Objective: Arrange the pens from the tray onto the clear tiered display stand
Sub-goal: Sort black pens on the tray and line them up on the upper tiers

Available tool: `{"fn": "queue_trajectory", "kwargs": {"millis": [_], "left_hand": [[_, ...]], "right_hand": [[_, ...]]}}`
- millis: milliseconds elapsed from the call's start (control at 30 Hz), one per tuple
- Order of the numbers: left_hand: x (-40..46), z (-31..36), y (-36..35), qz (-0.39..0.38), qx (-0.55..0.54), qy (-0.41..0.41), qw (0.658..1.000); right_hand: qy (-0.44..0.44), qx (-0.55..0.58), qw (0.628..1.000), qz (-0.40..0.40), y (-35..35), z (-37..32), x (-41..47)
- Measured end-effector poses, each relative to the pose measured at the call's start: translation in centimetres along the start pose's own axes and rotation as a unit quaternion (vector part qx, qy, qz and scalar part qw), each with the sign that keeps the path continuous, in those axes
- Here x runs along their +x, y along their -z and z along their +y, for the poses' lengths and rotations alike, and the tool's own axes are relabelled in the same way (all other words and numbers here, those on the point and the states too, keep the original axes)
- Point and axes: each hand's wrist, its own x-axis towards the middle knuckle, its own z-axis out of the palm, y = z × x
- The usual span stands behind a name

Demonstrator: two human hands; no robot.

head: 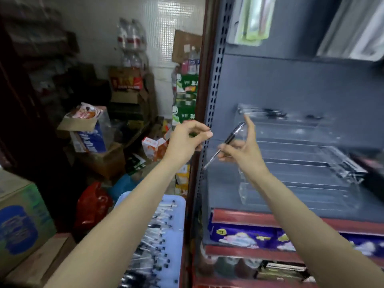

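A pen (225, 143) is being held slantwise in the right hand (242, 151), its cap end pointing up toward the far right and its tip sticking out down to the near left. The fingers are curling around its middle while the index finger is standing straight up, reaching the top left corner of the clear stand (301, 154). The stand is sitting on a grey shelf (218, 202) to the right, its stepped tiers rising toward the back; a few dark pens (274, 115) are lying on the topmost tier, too blurred to count. The left hand (187, 140) is hovering just left of the pen, thumb and fingertips pinching together; whether anything small is being held there is unclear. Near and below, between the forearms, a pale blue tray (178, 206) is holding many pens (155, 242) lying in a heap. Purple packets (241, 233) are lying on the shelf beneath the stand. Cardboard boxes (104, 159) and a red bag (93, 206) are crowding the floor to the left.
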Motion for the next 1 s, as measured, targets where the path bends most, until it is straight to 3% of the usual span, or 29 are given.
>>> {"fn": "queue_trajectory", "kwargs": {"millis": [300,500,833,933,1000], "left_hand": [[6.0,6.0,-15.6,-0.095,0.139,-0.088,0.982],[9.6,7.1,-24.0,-0.086,0.263,-0.096,0.956],[13.8,7.4,-29.4,-0.080,0.323,-0.120,0.935],[14.9,7.1,-29.7,-0.036,0.318,-0.116,0.940],[15.6,6.9,-29.4,-0.018,0.335,-0.101,0.937]], "right_hand": [[0.073,-0.004,0.995,0.064,17.8,-1.9,5.0],[0.084,0.035,0.992,0.086,27.7,-2.3,8.2],[0.064,0.092,0.989,0.099,34.1,-1.0,12.2],[0.056,0.042,0.993,0.094,34.5,-0.6,13.7],[0.054,-0.057,0.990,0.113,35.3,0.1,14.8]]}}
